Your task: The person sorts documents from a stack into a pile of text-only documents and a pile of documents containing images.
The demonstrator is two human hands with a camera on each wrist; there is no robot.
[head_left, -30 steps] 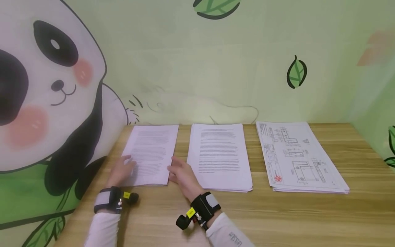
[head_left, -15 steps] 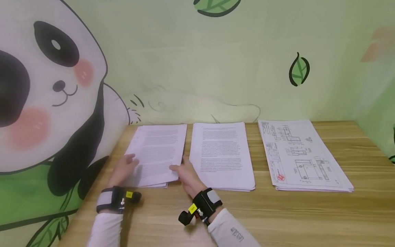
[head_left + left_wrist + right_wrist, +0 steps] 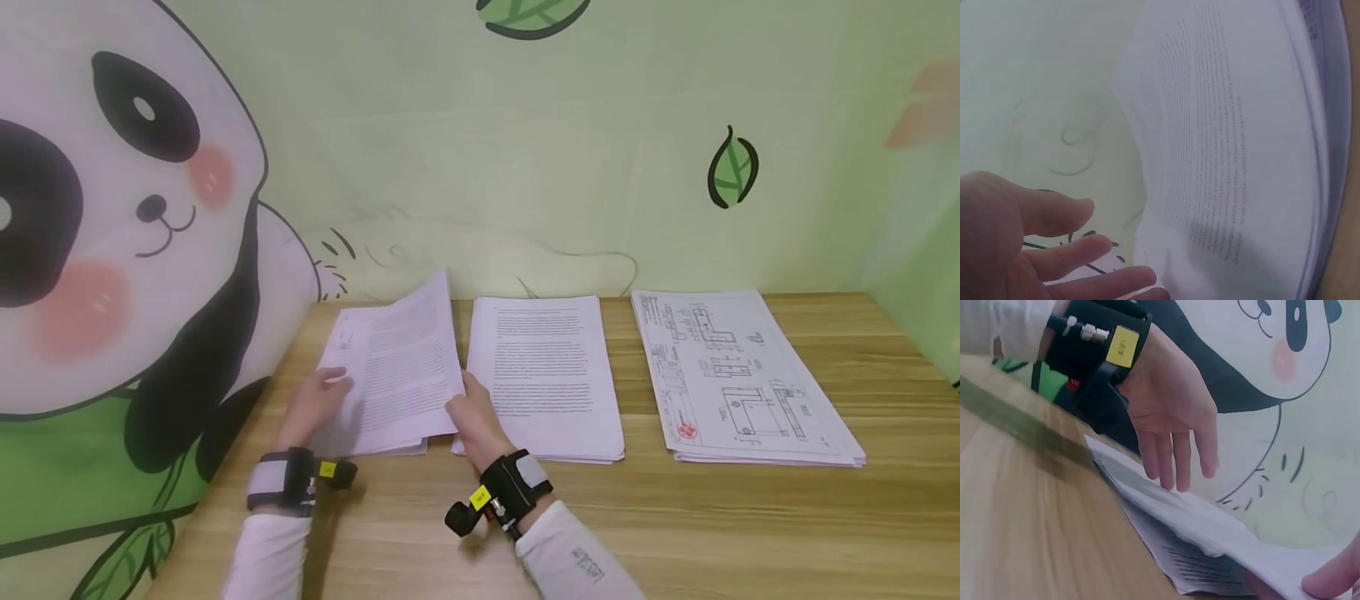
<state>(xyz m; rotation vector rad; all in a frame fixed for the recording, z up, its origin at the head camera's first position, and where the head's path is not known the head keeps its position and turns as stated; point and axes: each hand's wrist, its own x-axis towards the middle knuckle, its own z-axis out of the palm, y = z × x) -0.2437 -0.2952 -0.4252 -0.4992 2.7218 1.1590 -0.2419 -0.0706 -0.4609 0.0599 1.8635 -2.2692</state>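
A stack of printed paper [image 3: 401, 367] lies at the left of the table, its upper sheets lifted along the right side and bowed upward at the far right corner. My right hand [image 3: 478, 421] pinches these sheets at their right edge. In the right wrist view my right thumb [image 3: 1334, 576] presses on top of the paper, the other fingers largely hidden beneath. Lower sheets [image 3: 1200, 569] show under the raised ones. At the left edge, my left hand [image 3: 317, 406] has its fingers extended over the paper; in the left wrist view those fingers [image 3: 1100, 284] are straight, with nothing gripped.
A second stack of text pages [image 3: 540, 375] lies just right of my right hand. Farther right is a stack of technical drawings [image 3: 738, 383] with a red stamp. The wooden table [image 3: 675, 533] meets a wall [image 3: 525, 167] painted with a panda and leaves.
My right hand has taken hold of the upper sheets, shifted them right and raised their right side, uncovering sheets below. The left hand stays by the left edge.
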